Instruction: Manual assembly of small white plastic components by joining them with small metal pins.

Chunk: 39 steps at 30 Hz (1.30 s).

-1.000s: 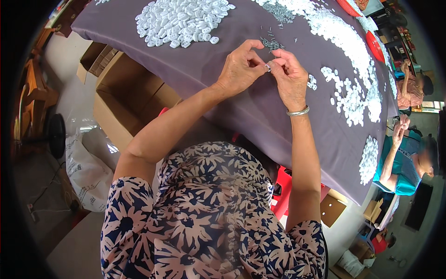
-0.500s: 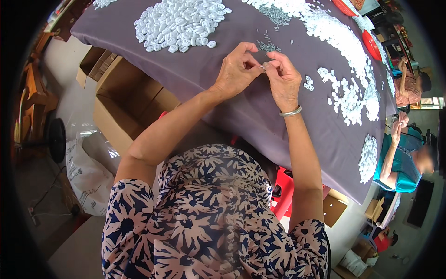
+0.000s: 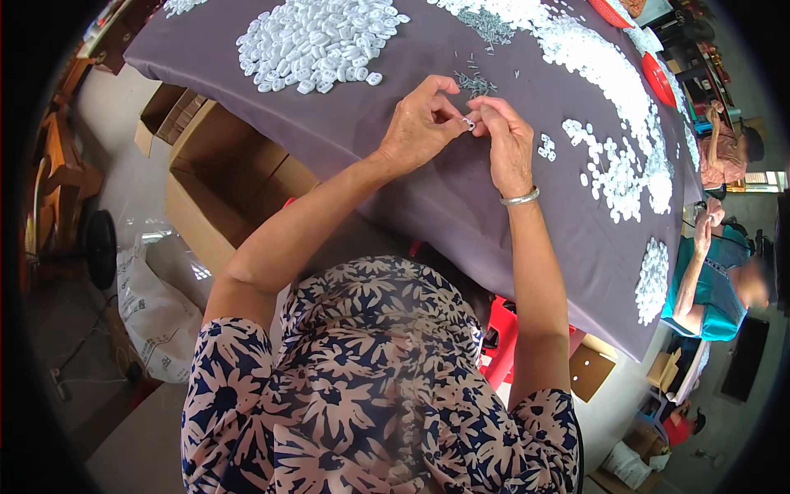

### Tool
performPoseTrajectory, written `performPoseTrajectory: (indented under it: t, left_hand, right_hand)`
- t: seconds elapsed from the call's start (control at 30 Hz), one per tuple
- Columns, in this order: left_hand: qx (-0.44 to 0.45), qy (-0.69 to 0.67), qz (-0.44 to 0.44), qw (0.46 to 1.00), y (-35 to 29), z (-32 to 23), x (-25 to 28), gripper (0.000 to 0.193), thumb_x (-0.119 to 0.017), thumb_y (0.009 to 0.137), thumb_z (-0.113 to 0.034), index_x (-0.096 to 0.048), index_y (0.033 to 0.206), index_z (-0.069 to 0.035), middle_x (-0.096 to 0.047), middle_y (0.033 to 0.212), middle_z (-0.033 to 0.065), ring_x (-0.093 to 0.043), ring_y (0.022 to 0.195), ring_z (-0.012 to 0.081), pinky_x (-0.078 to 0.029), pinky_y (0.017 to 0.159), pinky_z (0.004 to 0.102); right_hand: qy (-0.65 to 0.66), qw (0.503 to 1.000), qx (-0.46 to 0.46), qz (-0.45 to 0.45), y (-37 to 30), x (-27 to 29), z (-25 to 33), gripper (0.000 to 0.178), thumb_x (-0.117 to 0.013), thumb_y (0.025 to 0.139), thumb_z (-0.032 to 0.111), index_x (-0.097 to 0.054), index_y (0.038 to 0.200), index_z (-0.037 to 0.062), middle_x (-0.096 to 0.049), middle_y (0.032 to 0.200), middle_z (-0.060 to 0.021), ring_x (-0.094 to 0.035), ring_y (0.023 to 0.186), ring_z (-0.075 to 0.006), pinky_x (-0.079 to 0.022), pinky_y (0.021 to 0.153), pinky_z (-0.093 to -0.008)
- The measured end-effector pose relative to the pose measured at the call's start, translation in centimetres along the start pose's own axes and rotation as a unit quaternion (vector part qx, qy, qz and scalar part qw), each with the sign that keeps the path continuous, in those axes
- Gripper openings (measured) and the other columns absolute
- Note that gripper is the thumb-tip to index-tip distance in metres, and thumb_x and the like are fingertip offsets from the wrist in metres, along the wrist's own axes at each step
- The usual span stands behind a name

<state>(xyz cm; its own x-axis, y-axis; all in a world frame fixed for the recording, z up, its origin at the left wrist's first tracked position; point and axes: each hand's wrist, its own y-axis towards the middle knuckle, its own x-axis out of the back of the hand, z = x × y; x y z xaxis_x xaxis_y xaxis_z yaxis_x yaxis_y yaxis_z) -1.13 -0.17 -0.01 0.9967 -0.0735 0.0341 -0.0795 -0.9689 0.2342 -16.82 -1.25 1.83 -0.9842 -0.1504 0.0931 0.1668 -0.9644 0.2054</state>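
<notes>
Between the thumb and fingertips of my left hand (image 3: 418, 128) is a small white plastic piece (image 3: 469, 124) with dark spots on it. My right hand (image 3: 510, 146) is beside it, thumb and fingers pinched together at the piece's right side. Whatever those fingertips hold is too small to make out. Just beyond both hands lies a little heap of thin grey metal pins (image 3: 475, 84). A few white pieces (image 3: 547, 146) sit right of my right wrist, which wears a silver bangle (image 3: 519, 198).
A large pile of white oval pieces (image 3: 317, 45) covers the far left of the purple tablecloth (image 3: 444, 193). More white pieces (image 3: 621, 90) spread along the right, near a red basket (image 3: 658, 81). Below the left edge stands an open cardboard box (image 3: 202, 206). Co-workers (image 3: 712, 280) sit at right.
My right hand has moved slightly right and down, its fingers drawing back from the white piece, which now shows more. My left hand has stayed almost in place.
</notes>
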Motion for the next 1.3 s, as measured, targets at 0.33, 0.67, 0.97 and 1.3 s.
performPoseTrajectory:
  t: [0.33, 0.67, 0.97, 1.3]
  left_hand:
    - [-0.002, -0.038, -0.029, 0.999, 0.0, 0.6, -0.2, 0.037, -0.067, 0.082, -0.001, -0.050, 0.115, 0.002, -0.063, 0.079, 0.0025, -0.059, 0.068, 0.0072, -0.050, 0.063, 0.0213]
    - [-0.005, -0.036, -0.027, 0.999, 0.0, 0.1, -0.3, 0.038, -0.067, 0.083, -0.003, -0.053, 0.119, 0.002, -0.065, 0.085, 0.0015, -0.059, 0.074, 0.0057, -0.050, 0.064, 0.0211]
    - [0.007, -0.040, -0.025, 0.999, 0.0, 0.8, 0.0, 0.030, -0.068, 0.081, 0.000, -0.059, 0.110, 0.000, -0.064, 0.091, 0.0016, -0.055, 0.069, 0.0047, -0.046, 0.061, 0.0200]
    - [0.013, 0.015, -0.025, 1.000, 0.2, 0.4, -0.1, 0.008, -0.069, 0.080, -0.002, -0.066, 0.081, 0.005, -0.055, 0.118, 0.0033, -0.057, 0.072, 0.0070, -0.047, 0.066, 0.0225]
  right_hand:
    - [-0.099, 0.994, 0.022, 0.025, -0.5, 1.3, -1.1, 0.007, -0.060, 0.089, 0.007, -0.066, 0.090, 0.0026, -0.059, 0.073, 0.0041, -0.044, 0.059, -0.0016, -0.036, 0.052, -0.0179]
    - [-0.083, 0.995, 0.018, 0.051, -0.3, 1.3, -0.7, 0.010, -0.060, 0.090, 0.011, -0.066, 0.092, 0.0026, -0.057, 0.071, 0.0032, -0.045, 0.061, -0.0022, -0.038, 0.053, -0.0189]
    - [-0.106, 0.992, 0.033, 0.067, -0.1, 1.9, -1.0, 0.009, -0.062, 0.090, 0.011, -0.066, 0.091, 0.0033, -0.059, 0.075, 0.0035, -0.048, 0.065, -0.0029, -0.040, 0.057, -0.0193]
    - [-0.166, 0.985, -0.051, 0.009, -2.4, 12.3, 2.8, 0.003, -0.067, 0.085, 0.007, -0.068, 0.086, 0.0041, -0.058, 0.071, 0.0065, -0.047, 0.064, -0.0019, -0.038, 0.057, -0.0185]
